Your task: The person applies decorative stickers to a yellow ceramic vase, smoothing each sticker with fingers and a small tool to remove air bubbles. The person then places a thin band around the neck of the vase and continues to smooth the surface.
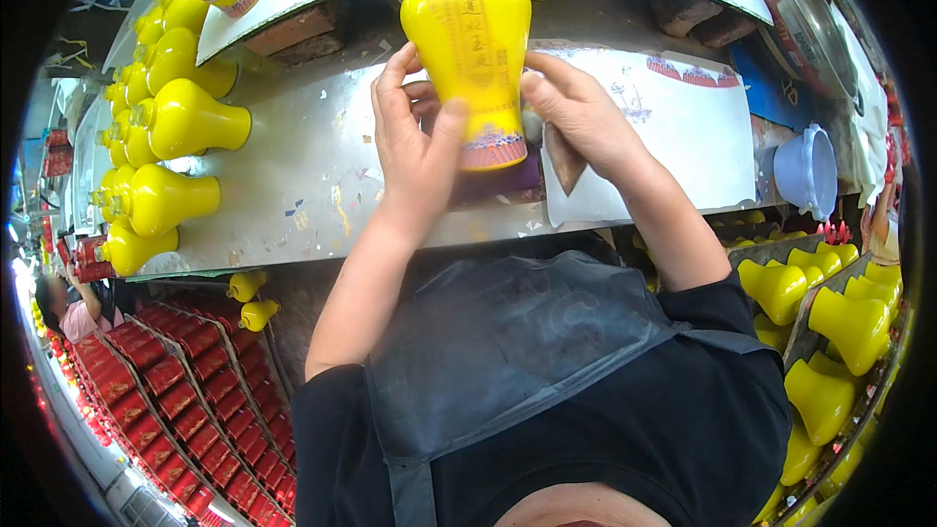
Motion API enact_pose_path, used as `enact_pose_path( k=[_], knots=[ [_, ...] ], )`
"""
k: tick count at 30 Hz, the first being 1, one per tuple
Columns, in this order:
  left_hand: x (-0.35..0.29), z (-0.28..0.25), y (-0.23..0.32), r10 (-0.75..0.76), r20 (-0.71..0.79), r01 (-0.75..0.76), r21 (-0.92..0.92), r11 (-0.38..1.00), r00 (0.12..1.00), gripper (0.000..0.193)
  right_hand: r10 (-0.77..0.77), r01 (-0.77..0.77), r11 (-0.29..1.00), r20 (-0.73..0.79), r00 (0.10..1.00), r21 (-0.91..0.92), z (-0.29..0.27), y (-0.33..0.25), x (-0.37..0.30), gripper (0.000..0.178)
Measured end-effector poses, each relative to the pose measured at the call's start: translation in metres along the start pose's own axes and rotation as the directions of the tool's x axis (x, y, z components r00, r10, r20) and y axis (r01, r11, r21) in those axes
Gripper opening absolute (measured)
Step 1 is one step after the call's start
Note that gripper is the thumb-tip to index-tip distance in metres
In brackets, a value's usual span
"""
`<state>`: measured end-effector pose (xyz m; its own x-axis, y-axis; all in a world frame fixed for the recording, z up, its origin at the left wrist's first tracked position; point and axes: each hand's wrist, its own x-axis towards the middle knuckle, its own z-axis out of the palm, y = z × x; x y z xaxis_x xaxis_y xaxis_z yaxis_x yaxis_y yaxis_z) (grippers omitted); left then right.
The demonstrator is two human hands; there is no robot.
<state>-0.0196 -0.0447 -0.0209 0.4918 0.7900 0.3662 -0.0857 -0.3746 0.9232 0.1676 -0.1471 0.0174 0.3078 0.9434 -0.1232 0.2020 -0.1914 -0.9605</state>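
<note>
Gripping a yellow bottle (468, 39), both hands (415, 141) hover above a flecked bench (293, 141) near racks (185, 381).

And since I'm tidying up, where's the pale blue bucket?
In the head view, the bucket is toward the right, by the end of the table, just right of the white sheet.

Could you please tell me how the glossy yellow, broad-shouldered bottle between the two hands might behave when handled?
The glossy yellow, broad-shouldered bottle is probably slippery, given its smooth, shiny surface. It seems stiff, as its rounded body shows no dents. Stood upright, it might tip easily, since its wide shoulders sit above a narrower waist.
</note>
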Motion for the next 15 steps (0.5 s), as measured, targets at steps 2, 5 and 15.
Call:
enact_pose_path(
  k=[2, 5, 15],
  knots=[
    [0.000, 0.000, -0.001, -0.013, 0.017, 0.013, -0.002, 1.000, 1.000, 0.062, 0.018, -0.025, 0.997, 0.104, 0.994, 0.067, 0.008, 0.006, 0.009, 0.068],
    [-0.001, -0.001, -0.002, -0.044, 0.017, 0.045, -0.054, 0.998, 0.999, 0.061, -0.006, -0.012, 0.992, 0.149, 0.989, 0.125, 0.010, 0.009, 0.008, 0.074],
    [0.002, 0.001, -0.001, -0.016, -0.014, 0.015, -0.023, 1.000, 1.000, 0.069, -0.043, 0.052, 0.995, 0.108, 0.993, -0.086, 0.010, -0.004, 0.008, 0.056]
  ],
)
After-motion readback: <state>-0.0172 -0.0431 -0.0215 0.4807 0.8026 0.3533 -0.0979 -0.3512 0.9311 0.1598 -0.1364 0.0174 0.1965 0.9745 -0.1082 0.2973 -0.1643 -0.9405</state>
